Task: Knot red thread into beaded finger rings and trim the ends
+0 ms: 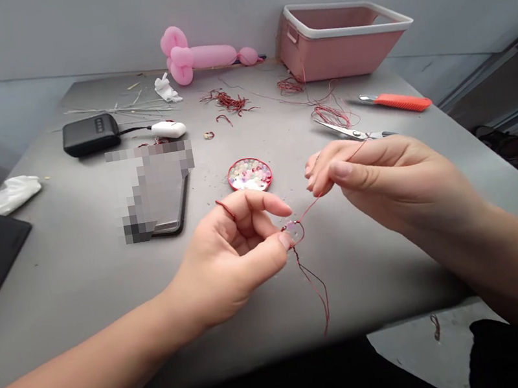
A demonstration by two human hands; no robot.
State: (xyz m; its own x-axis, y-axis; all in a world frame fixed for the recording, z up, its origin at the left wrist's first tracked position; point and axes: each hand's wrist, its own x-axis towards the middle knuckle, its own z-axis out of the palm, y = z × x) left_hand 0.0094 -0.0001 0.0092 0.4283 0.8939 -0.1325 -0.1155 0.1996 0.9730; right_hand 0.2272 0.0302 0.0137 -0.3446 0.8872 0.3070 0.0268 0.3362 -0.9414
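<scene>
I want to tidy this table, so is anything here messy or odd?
Yes. Red thread scraps lie scattered near the pink bin, and thin wires are strewn behind the black box. Nothing looks broken.

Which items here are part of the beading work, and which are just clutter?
In use:
- left hand pinching the beads on the red thread
- right hand pulling that thread taut
- red bead dish, close by

Lying about:
- scissors
- orange-handled tool
- pink bin
- pink balloon
- phone
- black power bank
- thread scraps
</scene>
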